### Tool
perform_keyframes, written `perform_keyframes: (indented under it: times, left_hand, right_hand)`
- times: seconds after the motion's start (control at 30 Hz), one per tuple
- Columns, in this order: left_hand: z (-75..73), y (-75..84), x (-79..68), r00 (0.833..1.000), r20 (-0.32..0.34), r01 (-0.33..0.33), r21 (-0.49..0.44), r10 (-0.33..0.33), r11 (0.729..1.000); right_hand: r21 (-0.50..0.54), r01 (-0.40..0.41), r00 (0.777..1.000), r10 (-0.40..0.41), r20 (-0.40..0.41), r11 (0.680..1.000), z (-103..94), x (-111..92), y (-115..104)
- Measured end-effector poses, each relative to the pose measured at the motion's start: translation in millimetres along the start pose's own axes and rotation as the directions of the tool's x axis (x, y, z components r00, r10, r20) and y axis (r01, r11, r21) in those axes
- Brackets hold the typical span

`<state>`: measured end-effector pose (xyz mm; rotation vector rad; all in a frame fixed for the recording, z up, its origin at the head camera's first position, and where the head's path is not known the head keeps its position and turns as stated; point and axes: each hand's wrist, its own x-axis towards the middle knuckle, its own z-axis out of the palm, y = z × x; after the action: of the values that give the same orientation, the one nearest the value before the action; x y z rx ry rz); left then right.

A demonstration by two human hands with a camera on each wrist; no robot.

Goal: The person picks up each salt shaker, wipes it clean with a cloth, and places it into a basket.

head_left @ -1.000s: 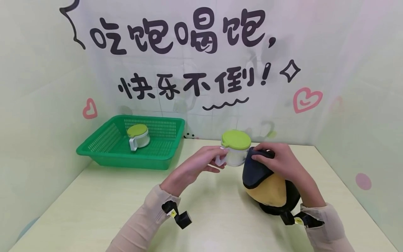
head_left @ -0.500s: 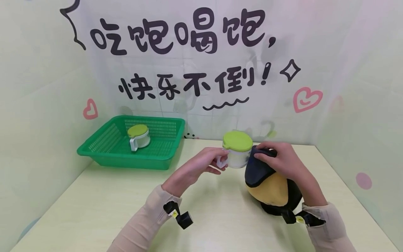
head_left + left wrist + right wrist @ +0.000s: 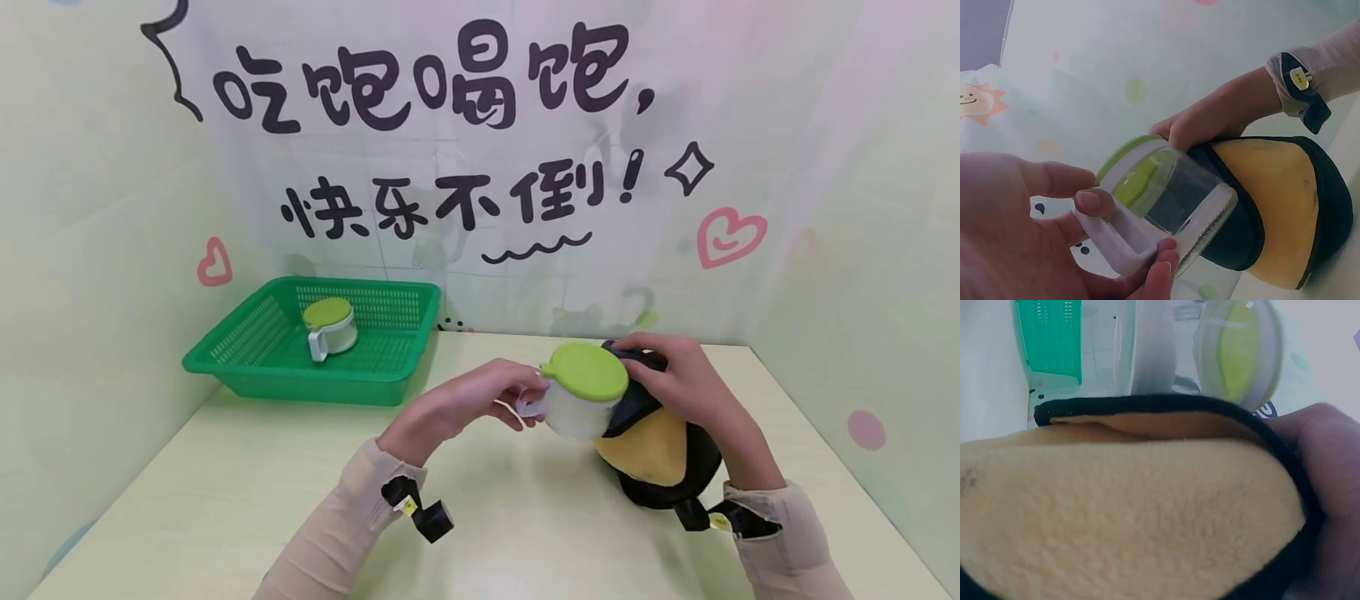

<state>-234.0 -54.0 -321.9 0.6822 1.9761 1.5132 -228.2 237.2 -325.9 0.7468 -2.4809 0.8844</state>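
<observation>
My left hand (image 3: 480, 396) pinches the white handle of a clear seasoning jar (image 3: 579, 412), which has a green lid and hangs tilted above the table. In the left wrist view, thumb and fingers lie around that handle (image 3: 1124, 245). My right hand (image 3: 681, 375) grips the top of a thick soft cloth (image 3: 643, 450), tan and fuzzy on one face, navy on the other, with black edging. The cloth is bent over, its lower part resting on the table. Beside the navy flap, the jar overlaps it in view; whether they touch is hard to tell.
At the back left of the table (image 3: 480, 533) stands a green plastic basket (image 3: 300, 388). A similar lidded jar (image 3: 336, 332) with a white handle sits in it. A printed curtain (image 3: 450, 275) closes the back, with pale walls on both sides.
The jar has come nearer and a little to the right, and its lid now tips more toward the camera. My right hand keeps its hold on the cloth, almost in place.
</observation>
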Motion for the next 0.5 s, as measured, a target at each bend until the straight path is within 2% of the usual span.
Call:
perform_keyframes:
  times: [0.1,0.2,0.3,0.5]
  left_hand:
    - [1.0,-0.2,0.2,0.997,0.068,-0.031,-0.034,0.033,0.999]
    - [1.0,-1.0,0.1,0.99,0.127,-0.05,-0.067,0.059,0.996]
    - [0.1,-2.5,-0.3,0.981,0.178,-0.058,-0.088,0.073,0.994]
    - [-2.2,-7.3,1.1,0.956,0.28,-0.054,-0.129,0.089,0.99]
  right_hand:
    - [0.116,0.047,0.998,-0.052,0.041,0.992,-4.5,-1.6,1.6]
    - [0.24,0.09,0.992,-0.11,0.07,0.967,-7.1,-2.1,3.6]
    - [0.314,0.127,0.983,-0.161,0.086,0.941,-6.2,-0.9,4.9]
    - [0.411,0.104,0.971,-0.182,0.155,0.906,-0.4,0.7,3.9]
